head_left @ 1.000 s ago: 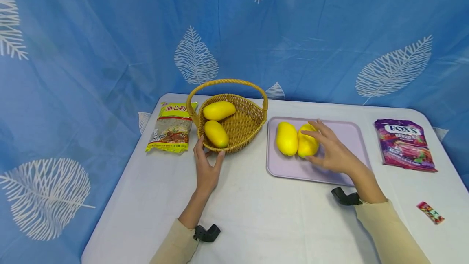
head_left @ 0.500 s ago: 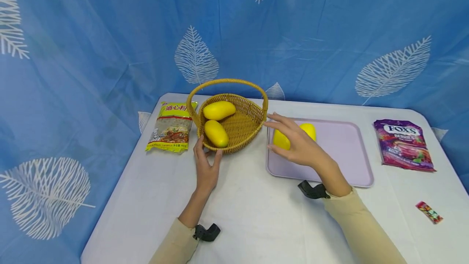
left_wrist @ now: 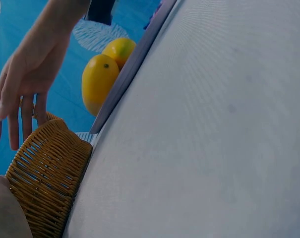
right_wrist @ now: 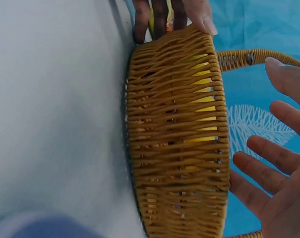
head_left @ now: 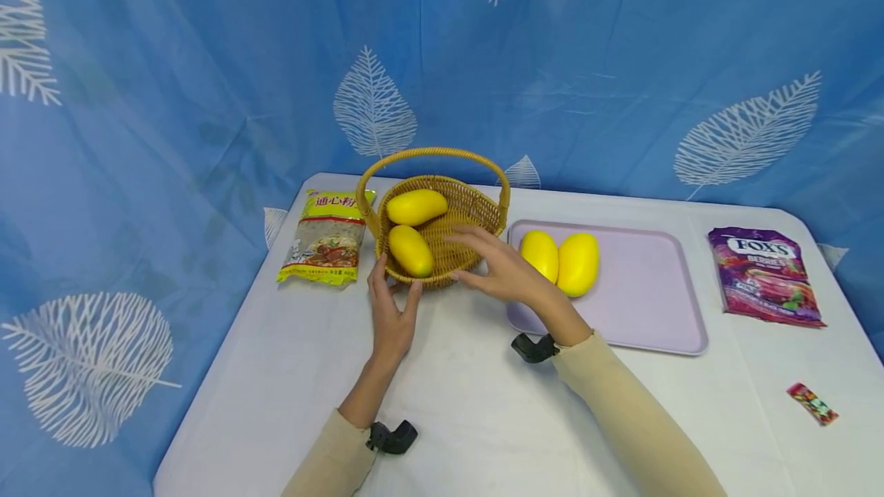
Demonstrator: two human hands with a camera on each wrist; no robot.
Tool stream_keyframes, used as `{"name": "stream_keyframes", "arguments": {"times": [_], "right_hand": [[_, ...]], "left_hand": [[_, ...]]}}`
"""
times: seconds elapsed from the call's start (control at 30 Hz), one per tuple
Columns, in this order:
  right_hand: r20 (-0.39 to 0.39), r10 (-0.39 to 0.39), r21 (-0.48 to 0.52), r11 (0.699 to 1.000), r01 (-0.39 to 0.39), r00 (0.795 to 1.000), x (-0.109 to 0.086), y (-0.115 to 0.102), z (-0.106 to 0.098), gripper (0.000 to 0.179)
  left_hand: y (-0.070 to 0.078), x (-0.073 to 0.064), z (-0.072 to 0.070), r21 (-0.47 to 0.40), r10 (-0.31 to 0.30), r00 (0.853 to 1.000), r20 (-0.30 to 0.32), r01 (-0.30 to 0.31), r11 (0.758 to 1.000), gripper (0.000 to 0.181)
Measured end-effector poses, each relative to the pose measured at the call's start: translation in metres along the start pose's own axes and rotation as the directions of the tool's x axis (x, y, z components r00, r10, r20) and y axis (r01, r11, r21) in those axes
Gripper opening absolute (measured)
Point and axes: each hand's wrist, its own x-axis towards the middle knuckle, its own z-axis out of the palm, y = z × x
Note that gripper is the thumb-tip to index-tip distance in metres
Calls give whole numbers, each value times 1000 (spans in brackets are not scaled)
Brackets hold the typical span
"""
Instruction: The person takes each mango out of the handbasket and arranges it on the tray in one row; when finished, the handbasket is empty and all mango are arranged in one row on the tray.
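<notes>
In the head view the wicker basket point(head_left: 452, 240) with an arched handle stands at the table's back. Two yellow mangoes point(head_left: 417, 207) lie in its left half. My left hand point(head_left: 392, 320) holds the basket at its front left, thumb and fingers set around that corner. Over the front right rim my right hand point(head_left: 507, 271) reaches, fingers spread and holding nothing. The right wrist view has these spread fingers point(right_wrist: 269, 168) beside the rim. Two more mangoes point(head_left: 578, 263) rest side by side on the lilac tray point(head_left: 649, 290); my right hand partly covers the left one.
Left of the basket lies a yellow pasta bag point(head_left: 324, 240), close to its side. A purple candy bag point(head_left: 765, 274) is at the far right beyond the tray, with a small red wrapped candy point(head_left: 813, 403) nearer. A blue leaf-print curtain point(head_left: 442, 60) hangs behind the table.
My right hand has moved left from the mangoes on the tray to above the basket's right side, carrying nothing. The left hand keeps its place at the basket, and the mangoes have stayed in place.
</notes>
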Motion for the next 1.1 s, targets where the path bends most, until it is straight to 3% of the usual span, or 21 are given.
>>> {"name": "stream_keyframes", "arguments": {"times": [0.13, 0.33, 0.53, 0.7, 1.1], "right_hand": [[22, 27, 23, 999, -28, 999, 16, 1, 5, 55], [119, 38, 54, 998, -45, 992, 46, -2, 15, 58], [211, 75, -10, 997, -74, 975, 66, -8, 30, 58], [268, 120, -45, 993, -111, 956, 73, -6, 41, 57], [251, 141, 4, 989, -146, 958, 73, 0, 44, 54]], "left_hand": [[0, 1, -1, 0, 5, 1000, -3, -5, 1000, 71], [-1, 1, -1, -2, 2, 1000, -13, -2, 1000, 71], [-2, 0, 1, -18, 14, 1000, -20, -14, 1000, 71], [2, 0, 1, -14, 5, 1000, -9, -5, 1000, 71], [2, 1, 0, 12, -10, 1000, 6, 10, 1000, 72]]}}
